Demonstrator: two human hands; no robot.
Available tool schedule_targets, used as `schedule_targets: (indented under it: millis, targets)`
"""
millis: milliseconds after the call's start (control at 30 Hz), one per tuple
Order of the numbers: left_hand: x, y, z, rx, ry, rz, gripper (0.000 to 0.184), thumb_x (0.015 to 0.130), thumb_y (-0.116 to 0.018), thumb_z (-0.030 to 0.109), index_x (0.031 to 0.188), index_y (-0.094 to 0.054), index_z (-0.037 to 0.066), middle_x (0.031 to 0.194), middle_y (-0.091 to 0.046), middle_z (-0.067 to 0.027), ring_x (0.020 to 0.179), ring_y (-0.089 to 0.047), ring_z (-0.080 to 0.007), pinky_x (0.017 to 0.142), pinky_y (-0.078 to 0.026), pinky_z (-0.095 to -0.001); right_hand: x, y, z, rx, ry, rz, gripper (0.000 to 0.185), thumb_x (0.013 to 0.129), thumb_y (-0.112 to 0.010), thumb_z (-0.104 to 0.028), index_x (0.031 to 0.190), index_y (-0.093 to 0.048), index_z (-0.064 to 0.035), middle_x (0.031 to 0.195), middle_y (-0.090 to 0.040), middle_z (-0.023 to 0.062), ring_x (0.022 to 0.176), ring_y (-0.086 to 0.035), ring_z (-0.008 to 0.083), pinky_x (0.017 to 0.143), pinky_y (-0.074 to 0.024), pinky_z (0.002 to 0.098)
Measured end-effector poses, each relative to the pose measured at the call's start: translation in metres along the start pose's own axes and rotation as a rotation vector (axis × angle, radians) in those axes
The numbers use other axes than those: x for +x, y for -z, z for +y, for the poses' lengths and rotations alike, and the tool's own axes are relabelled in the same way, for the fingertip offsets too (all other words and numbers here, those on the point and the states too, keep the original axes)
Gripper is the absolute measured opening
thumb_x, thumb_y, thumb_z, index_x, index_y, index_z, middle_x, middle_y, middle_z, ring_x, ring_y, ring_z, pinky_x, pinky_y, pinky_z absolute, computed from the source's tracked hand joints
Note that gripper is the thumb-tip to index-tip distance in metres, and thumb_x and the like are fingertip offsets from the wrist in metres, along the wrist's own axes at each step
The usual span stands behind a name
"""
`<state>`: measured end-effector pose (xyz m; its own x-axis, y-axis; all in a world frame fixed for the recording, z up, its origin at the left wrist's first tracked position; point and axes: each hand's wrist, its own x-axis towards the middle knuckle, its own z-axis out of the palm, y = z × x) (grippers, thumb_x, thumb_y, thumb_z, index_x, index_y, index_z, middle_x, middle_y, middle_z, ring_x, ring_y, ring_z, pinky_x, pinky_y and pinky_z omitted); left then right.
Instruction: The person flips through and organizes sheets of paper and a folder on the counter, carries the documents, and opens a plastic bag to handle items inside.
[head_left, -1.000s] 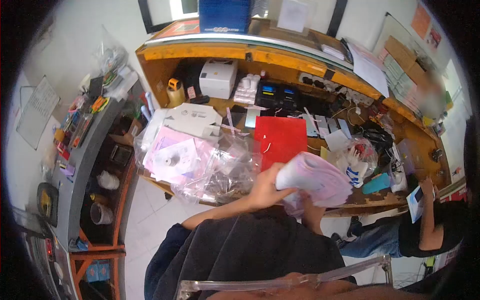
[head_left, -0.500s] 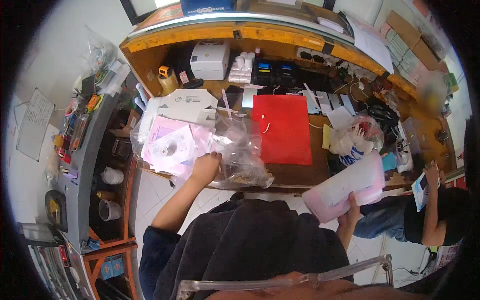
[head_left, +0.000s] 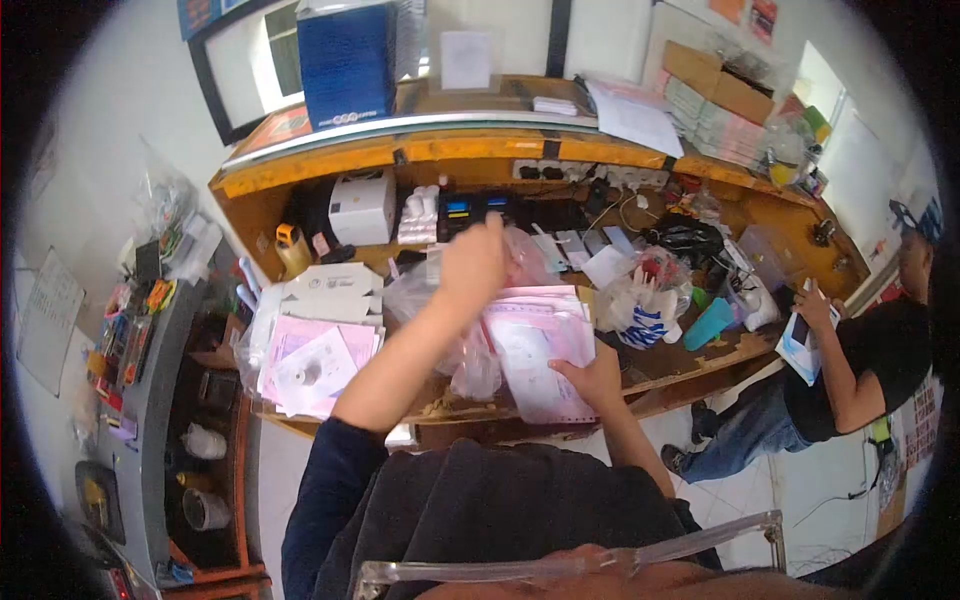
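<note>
My right hand (head_left: 592, 378) grips a stack of pink and white papers (head_left: 540, 350) by its right edge, thumb on top. The stack is tilted over the front edge of the desk. My left hand (head_left: 474, 262), fingers closed, is raised above a crumpled clear plastic bag (head_left: 474, 375) and appears to pinch its upper part. The bag spreads beside and behind the stack; whether the papers are inside it I cannot tell. To the left, more pink papers (head_left: 350, 340) lie under a white sheet with a small round object (head_left: 303, 374).
A flat white carton (head_left: 325, 285), a white printer (head_left: 362, 207) and rolls (head_left: 418, 215) stand behind. A filled plastic bag (head_left: 645, 305) and a turquoise item (head_left: 708, 325) lie to the right. Another person (head_left: 850, 365) stands at the right with a white-and-blue item (head_left: 798, 350).
My right hand has brought the paper stack leftward and forward to the plastic bag. My left hand has risen forward and right with the bag. The red sheet is now mostly covered. The view has tilted up.
</note>
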<state>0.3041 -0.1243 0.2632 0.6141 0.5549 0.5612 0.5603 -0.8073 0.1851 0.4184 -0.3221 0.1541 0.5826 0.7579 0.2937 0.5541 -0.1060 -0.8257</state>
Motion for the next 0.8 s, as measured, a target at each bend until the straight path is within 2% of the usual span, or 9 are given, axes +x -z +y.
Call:
schedule_targets:
  millis: [67,233,300,367,433,567,633,700,800]
  targets:
    - [-0.032,0.005,0.020,-0.054,-0.075,-0.089,0.024,0.078,-0.049,0.014,0.097,-0.046,0.001,0.069,-0.060,-0.0172,0.062,-0.061,-0.0329,0.052,-0.050,-0.0416,-0.005,-0.001,0.004,-0.165,0.005,0.186,0.052,0.059,-0.075,-0.024,0.102,-0.058,0.0010,0.081,-0.061,0.0230,0.076,-0.061,0.0344,0.068,-0.0477,0.0378]
    - [-0.074,-0.011,0.069,-0.313,-0.165,-0.174,0.030,0.079,-0.050,0.019,0.106,-0.046,0.005,0.074,-0.060,-0.0164,0.061,-0.060,-0.0331,0.052,-0.049,-0.0432,-0.010,-0.027,0.012,-0.353,0.130,0.252,0.046,0.063,-0.072,-0.023,0.099,-0.059,0.0022,0.075,-0.061,0.0224,0.071,-0.061,0.0353,0.066,-0.0478,0.0405]
    - [-0.094,-0.014,0.082,-0.424,-0.239,-0.140,0.030,0.080,-0.050,0.019,0.107,-0.046,0.006,0.076,-0.060,-0.0164,0.061,-0.060,-0.0330,0.053,-0.048,-0.0436,0.002,-0.039,0.021,-0.629,-0.030,-0.005,0.051,0.067,-0.067,-0.025,0.107,-0.054,0.0027,0.082,-0.060,0.0245,0.080,-0.060,0.0348,0.068,-0.0475,0.0404]
    - [-0.114,-0.005,0.088,-0.507,-0.301,-0.184,0.028,0.078,-0.051,0.016,0.104,-0.047,0.006,0.075,-0.059,-0.0171,0.068,-0.059,-0.0344,0.058,-0.046,-0.0450,0.005,-0.041,0.066,-0.583,0.259,0.251,0.054,0.072,-0.062,-0.029,0.114,-0.048,0.0022,0.095,-0.059,0.0220,0.091,-0.057,0.0318,0.078,-0.0452,0.0389]
    - [-0.129,-0.001,0.082,-0.523,-0.289,-0.467,0.030,0.080,-0.051,0.017,0.108,-0.047,0.006,0.080,-0.059,-0.0194,0.070,-0.058,-0.0370,0.060,-0.046,-0.0446,0.021,-0.016,0.018,0.231,-0.065,0.285,0.053,0.080,-0.055,-0.031,0.118,-0.042,0.0031,0.110,-0.052,0.0168,0.102,-0.051,0.0274,0.088,-0.0401,0.0367]
    - [-0.164,-0.048,0.087,-0.885,-0.476,-0.537,0.030,0.081,-0.052,0.021,0.105,-0.047,0.003,0.076,-0.059,-0.0168,0.069,-0.057,-0.0395,0.061,-0.044,-0.0469,0.036,-0.014,-0.017,0.502,-0.089,0.304,0.051,0.081,-0.054,-0.030,0.119,-0.042,0.0029,0.111,-0.051,0.0158,0.102,-0.050,0.0271,0.089,-0.0398,0.0365]
    - [-0.156,-0.026,0.092,-1.054,-0.774,-0.506,0.031,0.081,-0.055,0.020,0.106,-0.048,0.004,0.081,-0.058,-0.0161,0.078,-0.055,-0.0364,0.070,-0.041,-0.0458,0.035,-0.015,-0.032,0.667,-0.099,0.297,0.051,0.082,-0.054,-0.029,0.119,-0.042,0.0028,0.112,-0.051,0.0151,0.102,-0.050,0.0268,0.089,-0.0397,0.0364]
    - [-0.130,0.022,0.069,-0.988,-0.781,-0.319,0.043,0.075,-0.063,0.023,0.108,-0.047,0.002,0.090,-0.055,-0.0170,0.089,-0.052,-0.0340,0.076,-0.039,-0.0440,0.038,-0.008,-0.046,0.825,-0.094,0.284,0.050,0.082,-0.054,-0.028,0.119,-0.042,0.0028,0.113,-0.050,0.0145,0.103,-0.050,0.0266,0.090,-0.0395,0.0363]
    - [-0.116,0.017,0.029,-0.746,-0.275,0.492,0.059,0.066,-0.073,0.026,0.112,-0.046,0.001,0.098,-0.054,-0.0153,0.099,-0.049,-0.0331,0.088,-0.035,-0.0404,0.015,0.004,-0.052,1.085,-0.086,0.266,0.048,0.083,-0.053,-0.027,0.119,-0.041,0.0026,0.114,-0.049,0.0135,0.103,-0.049,0.0263,0.090,-0.0392,0.0361]
